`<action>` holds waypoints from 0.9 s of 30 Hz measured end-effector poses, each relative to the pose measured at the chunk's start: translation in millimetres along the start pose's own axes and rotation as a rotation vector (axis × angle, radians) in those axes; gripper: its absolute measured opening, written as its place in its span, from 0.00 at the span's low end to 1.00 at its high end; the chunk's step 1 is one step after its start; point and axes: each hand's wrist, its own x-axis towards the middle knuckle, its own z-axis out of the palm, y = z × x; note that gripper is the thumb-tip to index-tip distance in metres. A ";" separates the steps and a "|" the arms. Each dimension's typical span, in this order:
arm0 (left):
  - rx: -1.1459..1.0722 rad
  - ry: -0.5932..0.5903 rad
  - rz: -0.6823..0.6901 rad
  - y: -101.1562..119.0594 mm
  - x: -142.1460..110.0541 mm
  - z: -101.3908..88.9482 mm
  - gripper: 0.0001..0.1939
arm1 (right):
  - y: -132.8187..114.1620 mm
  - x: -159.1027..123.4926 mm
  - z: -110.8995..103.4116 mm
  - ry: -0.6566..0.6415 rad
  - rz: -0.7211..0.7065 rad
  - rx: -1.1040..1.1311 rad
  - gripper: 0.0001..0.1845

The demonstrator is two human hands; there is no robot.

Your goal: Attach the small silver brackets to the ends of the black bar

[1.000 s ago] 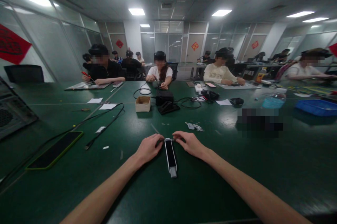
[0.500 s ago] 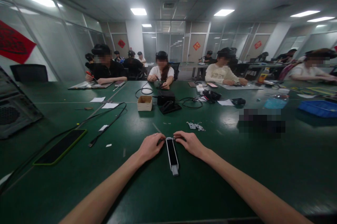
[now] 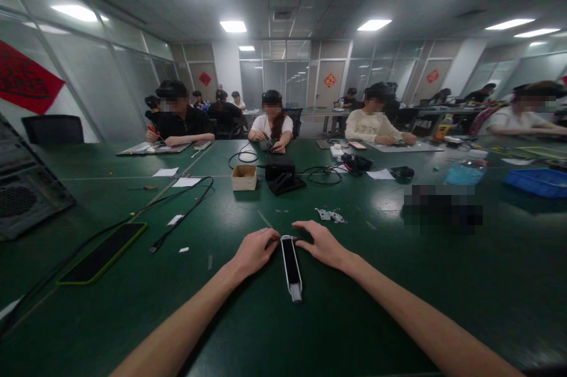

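Note:
A long, narrow device with a black face, a white frame and a grey end piece (image 3: pixel 291 265) lies on the green table between my hands. My left hand (image 3: pixel 256 252) is at its far left corner, with thumb and fingers drawn together. Whatever they pinch is too small to make out. My right hand (image 3: pixel 324 245) is at the far right corner, its index finger and thumb apart. The thumb tip is close to the device's edge; contact cannot be made out. Small grey flat pieces (image 3: pixel 330 215) lie loosely just beyond my right hand.
A small open box (image 3: pixel 244 178) and a black stand-like object (image 3: pixel 286 183) stand ahead. On the left are a phone-like slab with a green rim (image 3: pixel 104 253) and a black cable (image 3: pixel 181 217). A blue tray (image 3: pixel 538 182) is far right. Co-workers sit opposite.
The view has tilted slightly, so the table sits a little lower. My right index finger and thumb have spread apart from the device's corner. My left hand stays at its corner.

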 end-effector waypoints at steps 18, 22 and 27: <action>-0.012 0.006 0.020 -4.4 -0.4 2.1 0.10 | 6.0 3.4 -32.8 -0.065 -0.106 -0.376 0.13; -0.013 0.009 0.022 -8.6 -0.2 4.2 0.10 | 28.5 -1.0 -67.8 -0.043 0.131 -0.582 0.12; -0.004 0.017 0.006 -9.1 0.2 6.3 0.11 | 52.6 -12.8 -95.7 -0.178 0.422 -0.711 0.13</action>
